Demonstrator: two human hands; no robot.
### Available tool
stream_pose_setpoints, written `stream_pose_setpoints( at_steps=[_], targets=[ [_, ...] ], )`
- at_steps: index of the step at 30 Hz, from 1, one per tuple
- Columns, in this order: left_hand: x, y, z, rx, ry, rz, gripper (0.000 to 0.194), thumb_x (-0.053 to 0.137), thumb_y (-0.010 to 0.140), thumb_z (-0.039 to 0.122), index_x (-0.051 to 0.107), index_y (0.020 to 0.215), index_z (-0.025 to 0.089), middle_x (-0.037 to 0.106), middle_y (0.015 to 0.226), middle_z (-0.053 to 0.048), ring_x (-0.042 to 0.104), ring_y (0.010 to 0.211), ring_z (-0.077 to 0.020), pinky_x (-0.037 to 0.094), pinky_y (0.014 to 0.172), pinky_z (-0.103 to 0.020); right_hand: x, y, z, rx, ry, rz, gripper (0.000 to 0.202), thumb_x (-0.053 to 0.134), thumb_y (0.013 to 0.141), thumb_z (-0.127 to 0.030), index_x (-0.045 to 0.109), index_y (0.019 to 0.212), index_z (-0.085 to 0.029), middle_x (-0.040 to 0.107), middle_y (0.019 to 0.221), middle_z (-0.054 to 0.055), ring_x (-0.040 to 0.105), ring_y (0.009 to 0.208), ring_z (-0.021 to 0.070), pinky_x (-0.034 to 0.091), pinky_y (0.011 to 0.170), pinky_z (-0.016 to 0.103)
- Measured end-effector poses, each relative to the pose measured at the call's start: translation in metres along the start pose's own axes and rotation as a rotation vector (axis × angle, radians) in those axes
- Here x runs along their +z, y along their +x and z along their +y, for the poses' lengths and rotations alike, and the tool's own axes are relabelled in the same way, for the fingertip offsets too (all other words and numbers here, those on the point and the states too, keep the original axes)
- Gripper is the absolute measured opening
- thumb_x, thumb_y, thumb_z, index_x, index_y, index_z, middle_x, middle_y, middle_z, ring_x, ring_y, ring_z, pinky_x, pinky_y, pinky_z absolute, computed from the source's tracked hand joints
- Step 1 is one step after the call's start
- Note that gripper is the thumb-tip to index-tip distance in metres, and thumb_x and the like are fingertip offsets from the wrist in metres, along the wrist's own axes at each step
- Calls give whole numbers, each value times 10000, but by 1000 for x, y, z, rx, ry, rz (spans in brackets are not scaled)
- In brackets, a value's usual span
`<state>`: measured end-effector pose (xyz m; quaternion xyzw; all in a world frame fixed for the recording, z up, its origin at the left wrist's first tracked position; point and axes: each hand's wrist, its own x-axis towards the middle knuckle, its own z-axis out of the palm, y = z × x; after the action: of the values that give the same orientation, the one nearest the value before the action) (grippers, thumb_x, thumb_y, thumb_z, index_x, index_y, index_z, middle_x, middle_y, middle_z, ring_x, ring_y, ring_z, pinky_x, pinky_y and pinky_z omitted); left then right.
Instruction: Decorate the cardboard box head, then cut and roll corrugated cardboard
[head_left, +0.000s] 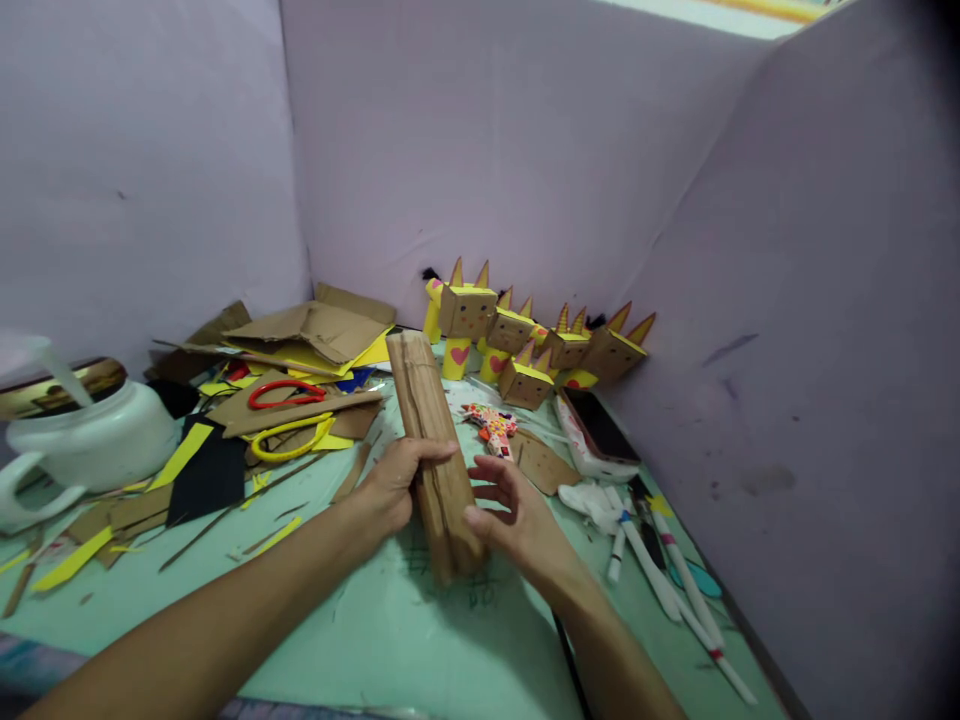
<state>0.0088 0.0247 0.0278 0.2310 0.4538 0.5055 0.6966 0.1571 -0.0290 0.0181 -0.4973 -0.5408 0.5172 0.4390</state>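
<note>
A long brown block (439, 440) with a streaky, wood-like surface and a dark seam along its length is tilted above the table. Whether it is wood or folded cardboard I cannot tell. My left hand (394, 482) grips it around the middle, thumb across the upper face. On the other side, my right hand (517, 515) has its fingers curved and apart, thumb at or just beside the block's right edge. Behind the block stand several cardboard figures with box heads and pointed ears, one a tall figure (466, 312) with a heart on its yellow body.
Left lie red scissors (286, 394), yellow scissors (292, 438), black paper (208, 470) and cardboard scraps (311, 325). A white pot (97, 435) stands at far left. At right are a phone (600, 425), a glue gun (491, 425) and white sticks (686, 570). Pale walls (510, 150) enclose the table.
</note>
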Motion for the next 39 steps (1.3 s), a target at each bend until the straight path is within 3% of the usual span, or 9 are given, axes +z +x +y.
stream_pose_setpoints(
  at_steps=[3, 8, 17, 23, 25, 27, 30, 35, 39],
  targets=[
    [-1, 2, -1, -10, 18, -15, 166, 757, 534, 128, 685, 683, 120, 694, 619, -72, 646, 574, -224, 559, 552, -340, 15, -3, 8, -82, -69, -86, 794, 800, 619, -438, 400, 1263, -203, 532, 1283, 145, 581, 1085, 278, 497, 881, 428],
    [1, -4, -7, 20, 49, -88, 219, 801, 575, 222, 698, 739, 119, 709, 668, -57, 648, 616, -181, 553, 596, -274, 25, -1, 23, -111, -91, 8, 1038, 845, 557, -391, 258, 1390, -192, 461, 1394, 152, 475, 1263, 308, 356, 1078, 459],
    [-2, -10, 12, 175, 220, -262, 528, 785, 620, 347, 643, 1066, 101, 732, 1010, -151, 678, 946, -302, 551, 825, -386, -2, -3, -3, 26, 324, -100, 589, 760, 681, -395, 581, 1210, -206, 692, 1144, 78, 627, 1075, 296, 466, 927, 412],
    [-18, 3, 27, 540, 528, -53, 906, 655, 544, 42, 398, 1402, 178, 392, 1477, -166, 392, 1332, -364, 316, 1095, -518, -14, 0, -1, 111, 319, 5, 429, 683, 650, -254, 693, 1078, -224, 746, 974, 27, 672, 920, 273, 476, 818, 363],
    [-22, 1, 29, 752, 758, -56, 791, 589, 557, -3, 536, 1306, 246, 311, 1542, -73, 249, 1414, -319, 161, 1170, -474, -12, -1, -1, 98, 283, 8, 420, 657, 635, -232, 711, 1052, -233, 747, 959, 18, 665, 931, 277, 472, 818, 359],
    [-25, -2, 32, 860, 952, -89, 488, 577, 586, 18, 703, 1007, 229, 437, 1461, -63, 295, 1382, -331, 147, 1169, -475, -10, -2, -1, 72, 274, -3, 425, 650, 620, -223, 722, 1039, -238, 745, 967, 15, 659, 942, 285, 479, 805, 358],
    [-31, -1, 37, 794, 978, -45, 58, 656, 649, 169, 615, 618, 194, 613, 1199, -111, 501, 1180, -378, 272, 1088, -534, -12, -4, -1, 64, 255, 7, 426, 664, 626, -225, 730, 1047, -231, 744, 993, 29, 656, 952, 291, 489, 800, 365],
    [-40, 12, 47, 646, 729, 129, 430, 741, 577, 235, 558, 964, 207, 609, 1152, -136, 538, 1138, -375, 379, 992, -534, -29, -14, 4, 66, 340, 108, 463, 741, 666, -283, 696, 1126, -254, 730, 1086, 62, 666, 988, 287, 496, 861, 392],
    [-41, 8, 53, 365, 460, -105, 435, 713, 547, 261, 614, 955, 143, 713, 981, -165, 666, 938, -366, 531, 780, -489, -46, -25, 10, 102, 358, 84, 452, 793, 674, -337, 707, 1108, -244, 720, 1113, 103, 661, 1032, 306, 501, 886, 426]
  ],
)
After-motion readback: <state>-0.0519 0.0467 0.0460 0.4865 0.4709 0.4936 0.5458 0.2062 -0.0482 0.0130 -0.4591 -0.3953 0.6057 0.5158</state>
